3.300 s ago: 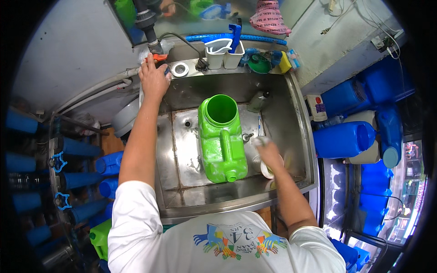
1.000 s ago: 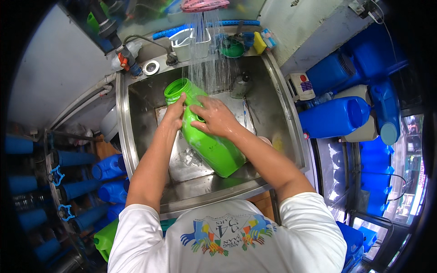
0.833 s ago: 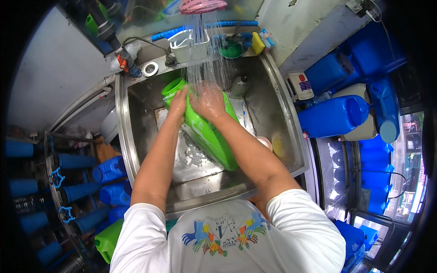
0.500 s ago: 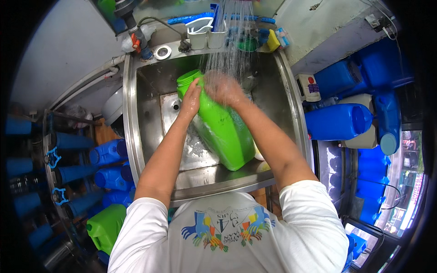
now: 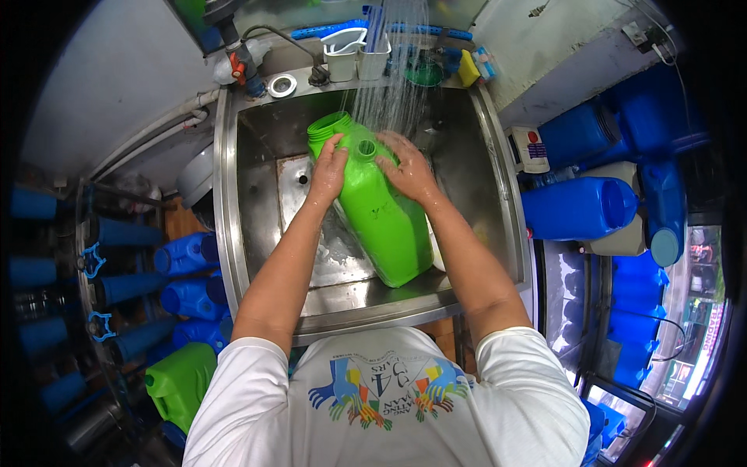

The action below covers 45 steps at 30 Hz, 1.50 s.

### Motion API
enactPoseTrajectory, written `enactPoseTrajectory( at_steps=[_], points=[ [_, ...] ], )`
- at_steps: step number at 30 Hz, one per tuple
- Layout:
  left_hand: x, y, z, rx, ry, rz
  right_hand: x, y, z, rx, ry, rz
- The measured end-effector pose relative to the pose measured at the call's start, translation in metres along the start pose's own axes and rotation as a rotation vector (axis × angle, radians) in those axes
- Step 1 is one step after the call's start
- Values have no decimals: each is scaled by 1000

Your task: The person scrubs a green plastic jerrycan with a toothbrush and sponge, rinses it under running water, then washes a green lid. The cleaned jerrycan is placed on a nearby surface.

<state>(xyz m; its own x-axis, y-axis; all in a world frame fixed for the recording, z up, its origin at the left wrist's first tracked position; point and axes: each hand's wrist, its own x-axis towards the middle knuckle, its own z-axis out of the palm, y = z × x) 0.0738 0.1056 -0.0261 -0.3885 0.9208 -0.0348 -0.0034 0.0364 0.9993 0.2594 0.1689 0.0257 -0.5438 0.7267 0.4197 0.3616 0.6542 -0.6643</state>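
the left hand point(image 5: 330, 170) is curled around the side of the green jug point(image 5: 387, 226), at its shoulder, toward 10 o'clock; clock directions are taken from the middle of the jug. the right hand point(image 5: 408, 168) is spread at 1 o'clock, fingers reaching over the far edge and the thumb beside a small spout point(image 5: 366, 148). the jug lies aslant inside the steel sink point(image 5: 257, 206), its wide mouth point(image 5: 330, 126) toward 11 o'clock and its base toward 5 o'clock. whether the base touches the sink wall cannot be told. falling water point(image 5: 393, 87) streams down at 12 o'clock, close to the right hand. along the back ledge, a valve with an orange handle point(image 5: 237, 70) is located between 10 and 11 o'clock, two white holders point(image 5: 340, 66) near 12 o'clock, and a yellow sponge point(image 5: 468, 70) at 1 o'clock. outside the sink, a blue container point(image 5: 576, 208) lies at 3 o'clock; a second green container point(image 5: 184, 380) is between 7 and 8 o'clock.
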Motion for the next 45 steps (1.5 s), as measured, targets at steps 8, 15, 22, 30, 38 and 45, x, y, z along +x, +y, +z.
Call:
enactPoseTrajectory(
  at_steps=[8, 15, 22, 30, 38, 45],
  points=[
    [15, 8, 16, 236, 63, 46, 1, -12, -3, -483, -13, -51],
    [12, 18, 9, 268, 24, 90, 45, -25, 6, -369, -252, 207],
    [3, 12, 0, 224, -45, 145, 50, -9, 34, -225, -149, -160],
    [-9, 4, 5, 313, -55, 210, 55, -19, 32, -346, -139, 32],
    [-25, 27, -2, 466, -143, 210, 54, -30, 17, -435, -257, 5],
    [-32, 36, -1, 551, -147, 201, 47, -27, 14, -377, -226, 197]
  ],
)
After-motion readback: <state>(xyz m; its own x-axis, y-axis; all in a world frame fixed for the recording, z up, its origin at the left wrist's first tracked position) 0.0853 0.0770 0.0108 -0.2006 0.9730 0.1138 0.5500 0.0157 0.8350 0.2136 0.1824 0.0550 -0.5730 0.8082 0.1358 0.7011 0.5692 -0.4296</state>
